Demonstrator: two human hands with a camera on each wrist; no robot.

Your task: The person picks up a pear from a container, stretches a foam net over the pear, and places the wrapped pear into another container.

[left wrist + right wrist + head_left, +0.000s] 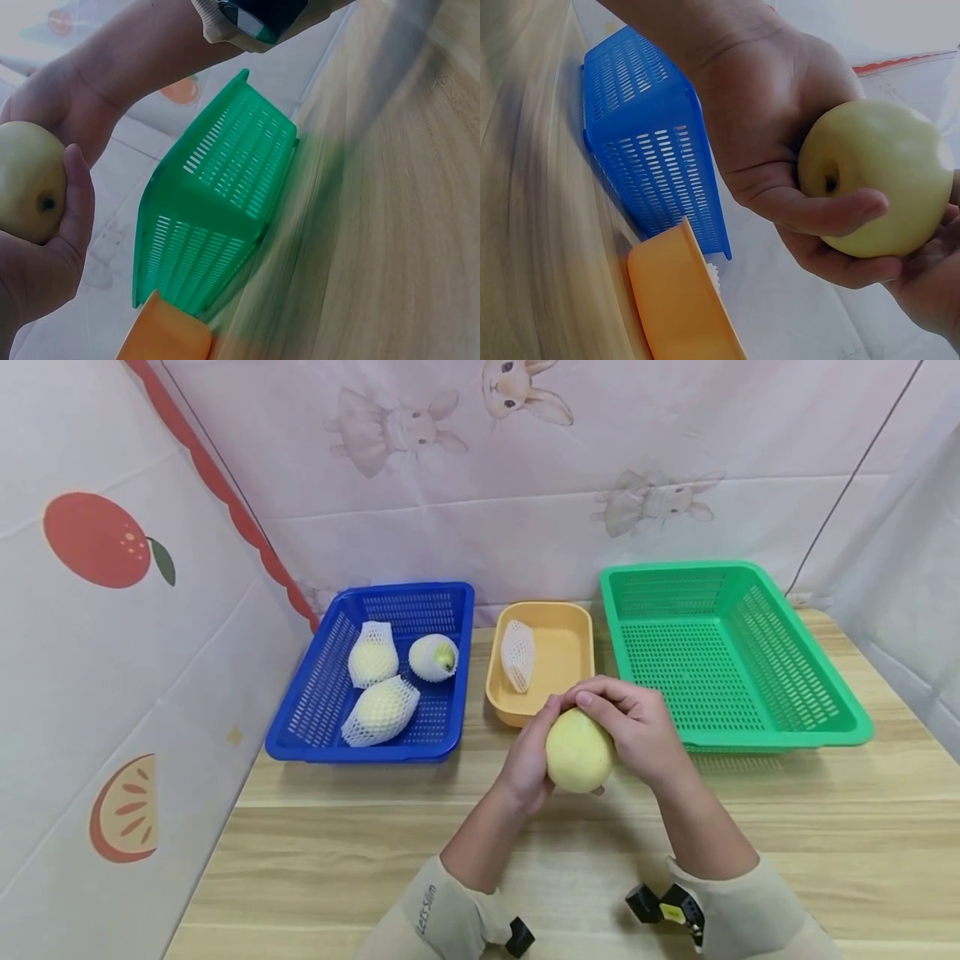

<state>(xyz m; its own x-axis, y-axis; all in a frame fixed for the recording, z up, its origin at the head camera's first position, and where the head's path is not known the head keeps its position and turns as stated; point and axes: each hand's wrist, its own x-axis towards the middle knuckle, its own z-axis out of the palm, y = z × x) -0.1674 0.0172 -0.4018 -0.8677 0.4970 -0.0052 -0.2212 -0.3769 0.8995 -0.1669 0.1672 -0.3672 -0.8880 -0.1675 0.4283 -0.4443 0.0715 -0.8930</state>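
Note:
Between both hands is a smooth pale yellow pear (579, 752), held above the table. My left hand (527, 762) grips it from the left; in the right wrist view, that hand's fingers (832, 214) curl around the pear near its dark hollow end. My right hand (643, 727) holds the pear's upper right side, with the thumb and bent fingers near its top. Part of the right hand is hidden behind the pear in the left wrist view. Just beyond the hands stands a yellow-orange tray (564, 652) with a white foam net (517, 656) in it.
At the left, a blue basket (442, 750) holds three fruits in white foam nets, one fruit (444, 656) showing a green patch. A green basket (697, 672) stands at the right on the wooden table (315, 860). Printed cloth (450, 543) hangs behind.

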